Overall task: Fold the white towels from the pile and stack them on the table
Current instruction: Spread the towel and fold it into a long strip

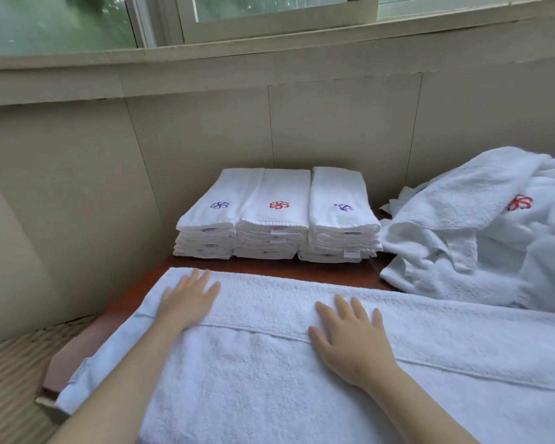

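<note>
At the lower left of the frame a striped woven floor covering point(10, 373) runs off the edge, blurred. Beside it the red-brown table point(125, 302) shows only a bare corner and a narrow strip, and the rest is hidden under cloth. A large white towel point(269, 379) lies spread over the near part of the table, across the lower half of the frame. Its right end and near edge are cut off, and a small label at its left end is too blurred to read. The left hand point(186, 299) lies flat on the towel near its far left corner, fingers straight and only slightly parted, their tips blurred. Right of centre the right hand point(350, 341) rests palm down on a raised band in the towel, fingers straight and a little spread. Both forearms leave the frame at the bottom. Behind the hands, mid-frame, three stacks of folded towels point(274, 219) stand touching side by side against the wall panel point(205, 139). Their top towels carry purple, red and purple embroidered marks, the rightmost hard to make out. At the right edge the pile of unfolded towels point(478, 238) lies crumpled with a red mark showing, its right side cut off
</note>
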